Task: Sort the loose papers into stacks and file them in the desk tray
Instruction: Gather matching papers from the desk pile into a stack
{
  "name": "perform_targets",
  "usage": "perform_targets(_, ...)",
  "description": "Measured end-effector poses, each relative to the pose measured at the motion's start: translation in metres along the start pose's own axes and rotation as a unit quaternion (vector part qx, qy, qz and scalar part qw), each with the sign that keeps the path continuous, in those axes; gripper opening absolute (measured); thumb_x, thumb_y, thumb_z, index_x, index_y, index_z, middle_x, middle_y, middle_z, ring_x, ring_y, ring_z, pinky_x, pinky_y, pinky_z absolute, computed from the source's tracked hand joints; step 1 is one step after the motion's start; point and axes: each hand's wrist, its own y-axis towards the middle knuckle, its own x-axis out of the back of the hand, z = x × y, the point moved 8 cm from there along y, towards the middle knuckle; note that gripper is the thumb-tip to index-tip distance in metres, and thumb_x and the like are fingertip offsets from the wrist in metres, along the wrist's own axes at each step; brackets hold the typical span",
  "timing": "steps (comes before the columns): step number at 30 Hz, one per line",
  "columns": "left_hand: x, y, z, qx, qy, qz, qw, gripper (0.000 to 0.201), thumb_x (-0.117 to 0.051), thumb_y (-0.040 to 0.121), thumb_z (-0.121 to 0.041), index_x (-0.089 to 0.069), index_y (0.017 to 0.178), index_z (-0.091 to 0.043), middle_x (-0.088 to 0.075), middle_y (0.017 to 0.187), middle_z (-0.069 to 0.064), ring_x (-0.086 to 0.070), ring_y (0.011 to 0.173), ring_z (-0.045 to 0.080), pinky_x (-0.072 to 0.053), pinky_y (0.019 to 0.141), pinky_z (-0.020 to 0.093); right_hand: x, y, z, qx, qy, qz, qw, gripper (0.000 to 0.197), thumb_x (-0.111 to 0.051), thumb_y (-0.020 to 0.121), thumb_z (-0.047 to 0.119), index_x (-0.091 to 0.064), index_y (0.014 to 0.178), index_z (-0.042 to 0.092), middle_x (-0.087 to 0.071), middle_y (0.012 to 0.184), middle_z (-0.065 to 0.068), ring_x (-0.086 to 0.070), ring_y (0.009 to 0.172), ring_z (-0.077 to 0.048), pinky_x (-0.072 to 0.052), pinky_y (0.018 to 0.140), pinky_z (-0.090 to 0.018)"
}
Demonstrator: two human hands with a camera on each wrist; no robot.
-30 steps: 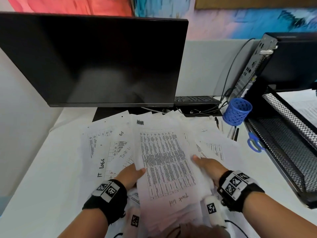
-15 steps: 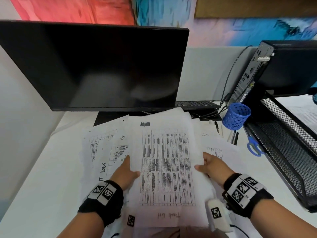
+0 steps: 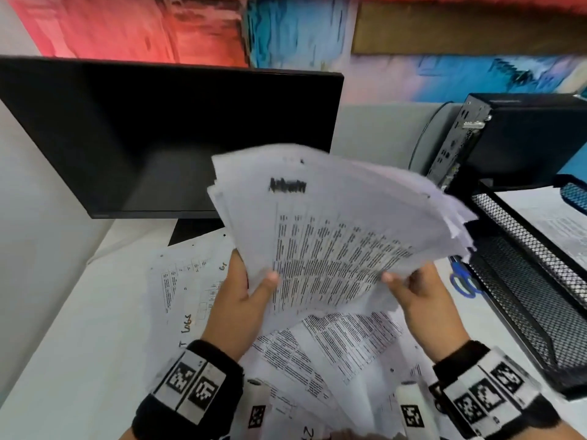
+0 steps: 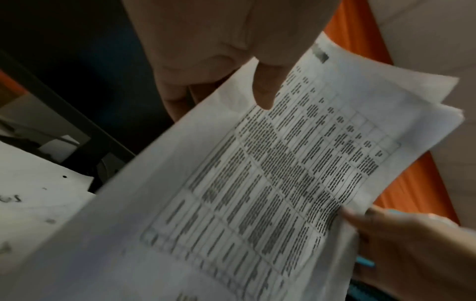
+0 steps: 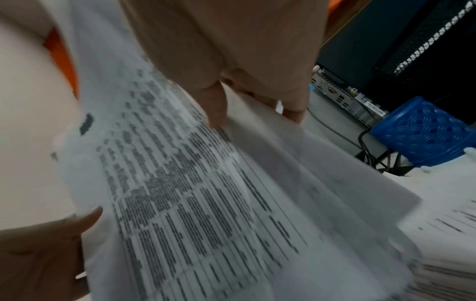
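Observation:
A sheaf of printed table sheets is raised off the desk and tilted toward the right, its edges fanned. My left hand grips its lower left edge, thumb on top, as the left wrist view shows on the sheaf. My right hand pinches the lower right edge, thumb over the sheaf. More loose papers lie spread on the white desk below. The black mesh desk tray stands at the right, a sheet in its upper tier.
A black monitor stands behind the papers. A computer case sits behind the tray, blue-handled scissors lie beside it, and a blue pen cup stands nearby with cables. Handwritten sheets lie at the left.
Both hands have lifted the gathered sheaf off the desk and swung its top toward the right, toward the tray. Other printed sheets are now uncovered beneath it.

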Motion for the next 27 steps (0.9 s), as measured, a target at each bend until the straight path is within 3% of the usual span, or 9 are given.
perform_targets(3, -0.005, -0.002, 0.008, 0.007, 0.025, 0.003, 1.0, 0.041, -0.055, 0.093, -0.023, -0.037, 0.115, -0.053, -0.057, 0.099, -0.047, -0.051, 0.095, -0.026, -0.041, 0.072, -0.004, -0.001, -0.002, 0.005, 0.014, 0.03, 0.002, 0.999, 0.046, -0.063, 0.087, 0.018, -0.046, 0.13, 0.019, -0.062, 0.121, 0.007, -0.058, 0.114, -0.006, -0.046, 0.096, -0.033)
perform_targets(6, -0.013, 0.001, 0.009, 0.012, 0.02, -0.001, 1.0, 0.041, -0.054, 0.092, -0.027, -0.039, 0.126, -0.045, -0.06, 0.108, -0.031, -0.052, 0.097, -0.023, -0.044, 0.074, 0.0, 0.002, 0.004, 0.019, 0.027, 0.058, -0.026, 0.998, 0.041, -0.056, 0.092, 0.015, -0.048, 0.131, 0.017, -0.063, 0.119, 0.011, -0.057, 0.113, -0.004, -0.044, 0.102, -0.037)
perform_targets(9, -0.023, 0.003, 0.0, 0.007, 0.023, -0.006, 1.0, 0.042, -0.054, 0.094, -0.024, -0.036, 0.108, -0.059, -0.055, 0.105, -0.034, -0.05, 0.092, -0.027, -0.04, 0.067, -0.004, 0.005, 0.009, 0.038, 0.062, 0.068, -0.063, 0.994, 0.034, -0.053, 0.095, 0.016, -0.051, 0.129, 0.019, -0.062, 0.121, 0.014, -0.055, 0.116, -0.004, -0.041, 0.103, -0.035)
perform_targets(12, -0.022, 0.005, -0.007, 0.0, 0.011, -0.032, 0.999, 0.048, -0.056, 0.093, -0.024, -0.034, 0.101, -0.066, -0.056, 0.103, -0.037, -0.051, 0.094, -0.024, -0.039, 0.07, -0.002, 0.016, 0.011, 0.061, 0.094, 0.073, -0.105, 0.987, 0.021, -0.057, 0.093, 0.023, -0.055, 0.113, 0.028, -0.062, 0.104, 0.023, -0.058, 0.103, 0.001, -0.045, 0.093, -0.033)
perform_targets(15, -0.021, 0.006, -0.007, -0.008, 0.0, -0.045, 0.999, 0.044, -0.058, 0.091, -0.022, -0.036, 0.104, -0.058, -0.058, 0.103, -0.032, -0.053, 0.092, -0.024, -0.04, 0.069, -0.001, 0.032, 0.011, 0.091, 0.16, 0.081, -0.141, 0.974, 0.025, -0.06, 0.089, 0.028, -0.053, 0.111, 0.037, -0.061, 0.108, 0.003, -0.058, 0.102, -0.014, -0.046, 0.096, -0.038)
perform_targets(18, -0.021, 0.005, -0.006, -0.008, -0.004, -0.05, 0.999, 0.045, -0.06, 0.091, -0.02, -0.037, 0.104, -0.055, -0.059, 0.101, -0.031, -0.053, 0.091, -0.024, -0.039, 0.066, -0.005, 0.037, 0.014, 0.115, 0.212, 0.025, -0.146, 0.966, 0.03, -0.059, 0.092, 0.021, -0.051, 0.115, 0.039, -0.059, 0.095, 0.016, -0.055, 0.091, -0.002, -0.045, 0.088, -0.021)
perform_targets(21, -0.02, 0.005, -0.003, 0.004, -0.006, -0.063, 0.998, 0.043, -0.061, 0.09, -0.022, -0.038, 0.105, -0.054, -0.06, 0.102, -0.03, -0.054, 0.09, -0.023, -0.04, 0.064, -0.004, 0.038, 0.02, 0.117, 0.214, -0.017, -0.148, 0.965, 0.016, -0.056, 0.093, 0.019, -0.064, 0.103, 0.029, -0.062, 0.089, 0.022, -0.054, 0.084, 0.008, -0.042, 0.081, -0.015)
perform_targets(25, -0.016, 0.006, 0.001, 0.017, -0.019, -0.089, 0.996, 0.037, -0.06, 0.09, -0.023, -0.04, 0.109, -0.048, -0.061, 0.106, -0.021, -0.059, 0.092, -0.011, -0.044, 0.065, 0.005, 0.043, 0.023, 0.106, 0.174, 0.008, -0.164, 0.971, 0.017, -0.053, 0.094, 0.016, -0.065, 0.094, 0.028, -0.064, 0.087, 0.01, -0.055, 0.079, -0.004, -0.046, 0.078, -0.028)
perform_targets(27, -0.016, 0.006, 0.002, 0.021, -0.018, -0.092, 0.995, 0.035, -0.058, 0.091, -0.025, -0.041, 0.118, -0.039, -0.061, 0.108, -0.019, -0.059, 0.094, -0.005, -0.042, 0.069, 0.01, 0.045, 0.018, 0.11, 0.201, 0.013, -0.164, 0.966, 0.024, -0.051, 0.094, 0.01, -0.06, 0.099, 0.032, -0.057, 0.087, 0.01, -0.05, 0.077, -0.001, -0.042, 0.076, -0.02)
